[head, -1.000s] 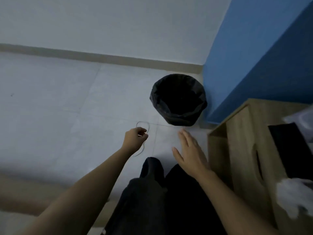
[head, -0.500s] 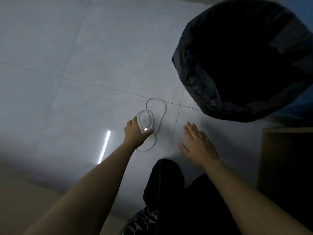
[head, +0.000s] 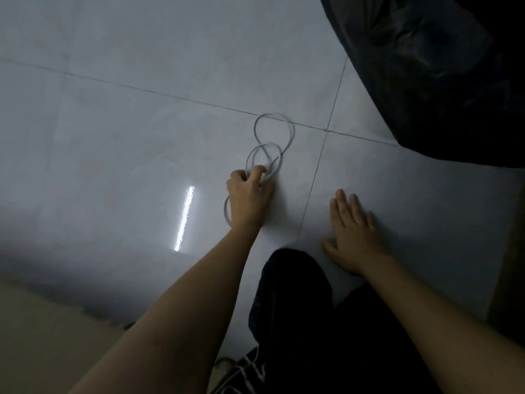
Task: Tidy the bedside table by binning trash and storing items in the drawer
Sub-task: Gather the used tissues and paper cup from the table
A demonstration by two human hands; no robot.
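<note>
A white cable [head: 288, 129] lies in loose loops on the grey tiled floor. My left hand [head: 247, 193] is down on it, fingers curled around the nearer loops; one more loop shows just left of the wrist. My right hand [head: 351, 228] hovers flat and open over the floor to the right, holding nothing. The bin lined with a black bag [head: 443, 69] fills the upper right corner, close beyond the cable.
My knee in dark trousers [head: 295, 282] sits between my forearms at the bottom. The dark side of the wooden bedside table [head: 511, 265] runs down the right edge. A bright light reflection [head: 184, 217] streaks the floor to the left.
The view has dropped much closer to the floor and the bin. My left hand has gathered the cable loops tighter. My right hand stays flat and open.
</note>
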